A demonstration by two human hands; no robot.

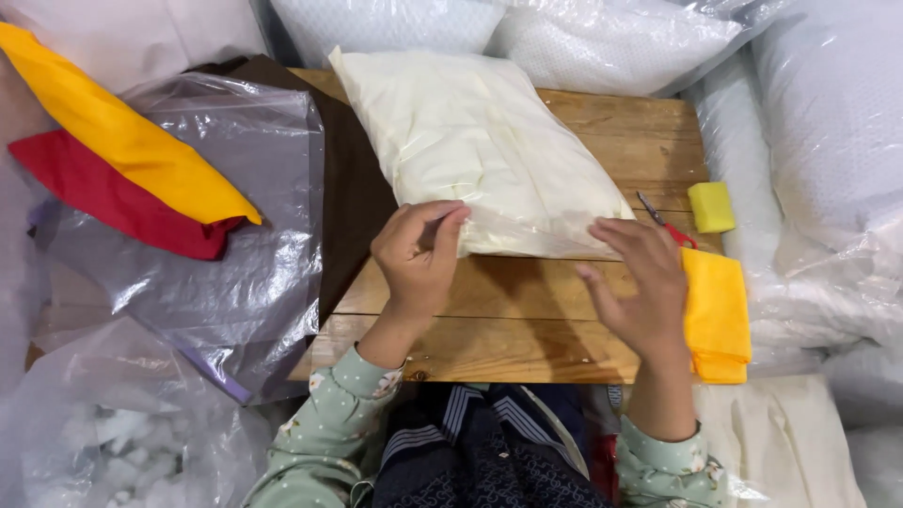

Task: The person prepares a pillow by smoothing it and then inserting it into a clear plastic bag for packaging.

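Two hands sit at the near edge of the bagged cream pillow [480, 150] lying on my wooden table [499, 325]. My left hand [419, 259] pinches the plastic at the bag's corner; my right hand [640, 287] is open, fingers spread, fingertips on the bag's edge. Scissors [664, 224] and folded yellow cloth [717, 315] lie just right.

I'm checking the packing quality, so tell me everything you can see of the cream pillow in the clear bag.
The cream pillow is plump, soft-looking and creased, sealed inside a thin, glossy clear plastic bag. It lies flat, slightly angled, on the wooden table. The left hand pinches the bag's near edge; the right hand rests with fingertips at the same edge.
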